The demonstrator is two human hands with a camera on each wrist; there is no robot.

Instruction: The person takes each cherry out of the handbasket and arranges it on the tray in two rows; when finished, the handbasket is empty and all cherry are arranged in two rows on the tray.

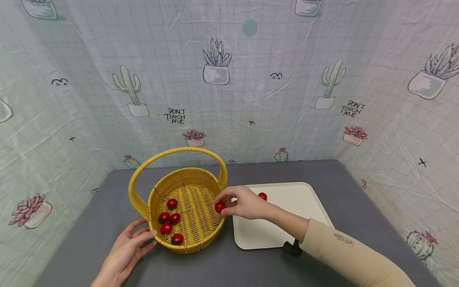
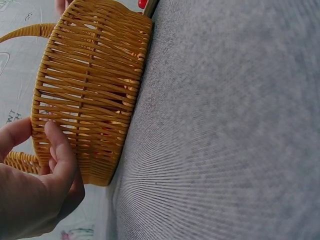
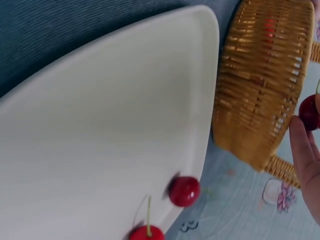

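Note:
A yellow woven basket (image 1: 196,213) with a tall arched handle stands on the grey table. Several dark red cherries (image 1: 166,228) lie along the left side of its floor. My left hand (image 1: 125,248) grips the near left rim, thumb at the top edge and fingers against the outer weave (image 2: 85,107). Over the right side of the rim, my right hand (image 1: 247,203) pinches one cherry (image 1: 220,207) between thumb and fingers. In the right wrist view this cherry (image 3: 309,112) shows a green stem, and the fingertips are close by the rim.
Right of the basket lies a white rectangular tray (image 1: 290,199), partly under my right forearm. Two cherries show on it in the right wrist view, one near the corner (image 3: 184,191) and one with an upright stem (image 3: 147,233). A printed curtain (image 1: 251,99) encloses the back and sides.

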